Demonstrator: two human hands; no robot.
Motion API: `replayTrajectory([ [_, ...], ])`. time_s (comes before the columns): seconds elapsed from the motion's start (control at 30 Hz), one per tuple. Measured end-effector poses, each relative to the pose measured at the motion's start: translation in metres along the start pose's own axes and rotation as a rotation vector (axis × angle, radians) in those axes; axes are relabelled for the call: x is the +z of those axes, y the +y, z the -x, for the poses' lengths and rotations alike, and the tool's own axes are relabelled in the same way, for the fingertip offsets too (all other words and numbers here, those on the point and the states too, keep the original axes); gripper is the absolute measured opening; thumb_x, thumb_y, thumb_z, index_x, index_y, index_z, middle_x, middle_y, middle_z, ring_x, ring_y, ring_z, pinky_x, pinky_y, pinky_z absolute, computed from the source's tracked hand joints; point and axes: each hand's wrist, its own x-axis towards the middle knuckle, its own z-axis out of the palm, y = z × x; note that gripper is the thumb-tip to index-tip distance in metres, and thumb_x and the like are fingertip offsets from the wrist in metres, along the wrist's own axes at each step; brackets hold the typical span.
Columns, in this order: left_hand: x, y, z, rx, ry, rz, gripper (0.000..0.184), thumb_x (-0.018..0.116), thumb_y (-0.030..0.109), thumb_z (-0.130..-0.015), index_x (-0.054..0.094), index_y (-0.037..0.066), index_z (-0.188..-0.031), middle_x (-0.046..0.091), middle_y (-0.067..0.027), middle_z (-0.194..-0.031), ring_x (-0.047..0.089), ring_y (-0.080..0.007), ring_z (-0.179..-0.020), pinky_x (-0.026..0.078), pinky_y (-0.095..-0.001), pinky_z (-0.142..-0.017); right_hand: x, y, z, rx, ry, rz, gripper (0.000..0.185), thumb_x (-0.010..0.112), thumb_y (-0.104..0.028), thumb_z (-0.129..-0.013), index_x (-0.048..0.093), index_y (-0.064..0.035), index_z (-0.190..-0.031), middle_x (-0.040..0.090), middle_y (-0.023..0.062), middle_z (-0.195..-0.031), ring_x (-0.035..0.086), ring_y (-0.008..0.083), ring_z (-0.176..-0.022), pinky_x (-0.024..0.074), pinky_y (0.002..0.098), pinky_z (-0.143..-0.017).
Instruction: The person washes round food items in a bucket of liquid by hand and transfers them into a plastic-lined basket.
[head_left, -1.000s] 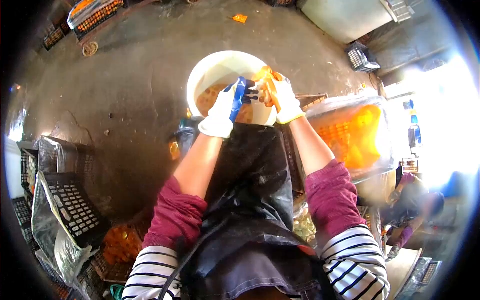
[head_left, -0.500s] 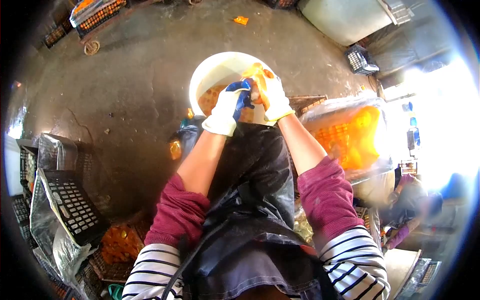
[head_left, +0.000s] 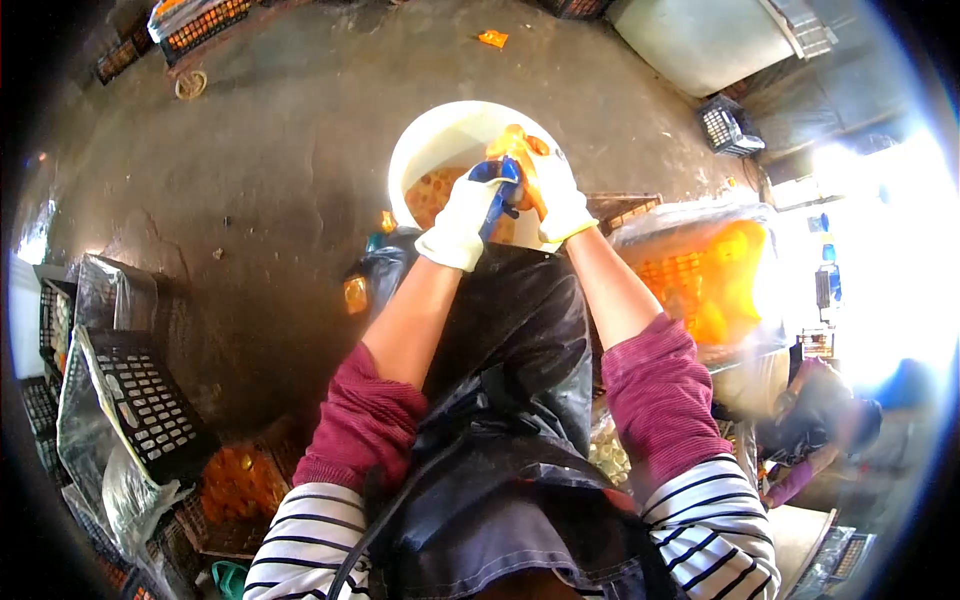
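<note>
Both hands meet above a white bucket (head_left: 410, 150) that holds round orange-brown pieces in its bottom. My left hand (head_left: 474, 208), in a white glove with blue fingers, is closed against the other hand. My right hand (head_left: 545, 190), in a white glove with an orange palm and fingers, is closed too, its fingers pressed to the blue ones. Whatever lies between the fingers is hidden. A black apron (head_left: 500, 340) covers my lap just below the bucket.
On the right stands a plastic-lined crate (head_left: 670, 285) with orange contents. Black crates (head_left: 150, 405) and a crate of orange pieces (head_left: 240, 490) are at the lower left. Another person (head_left: 815, 415) bends at the right. A pale tub (head_left: 695, 40) stands at the upper right.
A second ago the hands were slightly apart with fingers spread; they have come together over the bucket and closed against each other. The person at the right has shifted.
</note>
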Motion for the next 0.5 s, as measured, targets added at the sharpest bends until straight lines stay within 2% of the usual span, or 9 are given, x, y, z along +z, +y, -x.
replayTrajectory([
  [0.07, 0.001, 0.003, 0.002, 0.068, 0.032, -0.046, 0.027, 0.059, 0.026, -0.089, 0.063, 0.002, -0.099, 0.059, -0.0049, -0.08, 0.056, -0.0128, -0.069, 0.049, -0.0251, -0.056, -0.001, -0.01, -0.001, 0.074, -0.009, -0.08, 0.024, 0.058, -0.019, -0.087, 0.06, -0.0039, -0.105, 0.063, 0.0026, -0.085, 0.056, 0.0107, -0.069, 0.0457, 0.023, -0.06],
  [0.13, 0.001, 0.0, -0.001, 0.028, 0.115, 0.139, 0.025, 0.058, 0.024, -0.089, 0.064, 0.002, -0.098, 0.06, -0.0052, -0.081, 0.056, -0.0135, -0.069, 0.049, -0.0255, -0.056, -0.004, -0.014, -0.001, 0.237, -0.005, -0.265, 0.022, 0.058, -0.018, -0.087, 0.06, -0.0043, -0.104, 0.062, 0.0033, -0.082, 0.054, 0.0094, -0.063, 0.0433, 0.0217, -0.053],
  [0.2, 0.0, -0.002, -0.003, 0.04, 0.187, 0.241, 0.024, 0.056, 0.023, -0.09, 0.064, 0.001, -0.098, 0.061, -0.0055, -0.083, 0.057, -0.0141, -0.069, 0.049, -0.0255, -0.056, -0.001, -0.011, -0.003, 0.265, 0.04, -0.311, 0.021, 0.056, -0.017, -0.088, 0.06, -0.0045, -0.104, 0.06, 0.0035, -0.078, 0.052, 0.0082, -0.057, 0.04, 0.0205, -0.047],
  [0.27, -0.002, -0.002, -0.003, 0.104, 0.249, 0.261, 0.025, 0.055, 0.022, -0.09, 0.064, 0.001, -0.099, 0.061, -0.0058, -0.085, 0.057, -0.0145, -0.07, 0.05, -0.0253, -0.058, -0.004, -0.034, -0.006, 0.409, 0.105, -0.554, 0.019, 0.055, -0.016, -0.089, 0.06, -0.0042, -0.103, 0.059, 0.0033, -0.075, 0.051, 0.0081, -0.054, 0.0378, 0.0201, -0.043],
  [0.33, -0.011, -0.004, -0.009, 0.097, 0.182, 0.392, 0.024, 0.053, 0.02, -0.091, 0.063, 0.001, -0.101, 0.062, -0.0065, -0.088, 0.058, -0.0152, -0.071, 0.05, -0.0263, -0.061, -0.018, -0.072, -0.008, 0.724, 0.179, -1.062, 0.018, 0.053, -0.015, -0.089, 0.06, -0.0034, -0.101, 0.057, 0.003, -0.072, 0.052, 0.0088, -0.053, 0.0369, 0.0202, -0.042],
  [0.37, -0.011, -0.001, -0.01, 0.091, 0.147, 0.457, 0.024, 0.053, 0.02, -0.091, 0.063, 0.001, -0.101, 0.063, -0.0068, -0.09, 0.058, -0.0155, -0.072, 0.05, -0.0267, -0.062, -0.023, -0.078, -0.008, 0.722, 0.163, -1.022, 0.018, 0.052, -0.015, -0.09, 0.06, -0.0033, -0.1, 0.057, 0.003, -0.071, 0.052, 0.009, -0.052, 0.0369, 0.0198, -0.042],
  [0.4, -0.009, -0.001, -0.008, 0.148, 0.183, 0.269, 0.024, 0.053, 0.02, -0.09, 0.063, 0.001, -0.101, 0.064, -0.008, -0.092, 0.059, -0.0174, -0.073, 0.05, -0.0288, -0.064, -0.026, -0.081, -0.008, 0.72, 0.147, -0.983, 0.018, 0.051, -0.015, -0.09, 0.06, -0.0032, -0.099, 0.056, 0.003, -0.07, 0.052, 0.0091, -0.051, 0.0369, 0.0194, -0.042],
  [0.5, -0.004, 0.008, -0.005, 0.017, 0.256, 0.344, 0.026, 0.054, 0.023, -0.089, 0.063, 0.002, -0.1, 0.064, -0.0092, -0.091, 0.061, -0.0186, -0.074, 0.049, -0.0291, -0.062, -0.033, -0.098, -0.014, 0.656, 0.107, -0.92, 0.017, 0.051, -0.016, -0.091, 0.06, -0.003, -0.096, 0.056, 0.0033, -0.069, 0.05, 0.009, -0.049, 0.0367, 0.0188, -0.042],
])
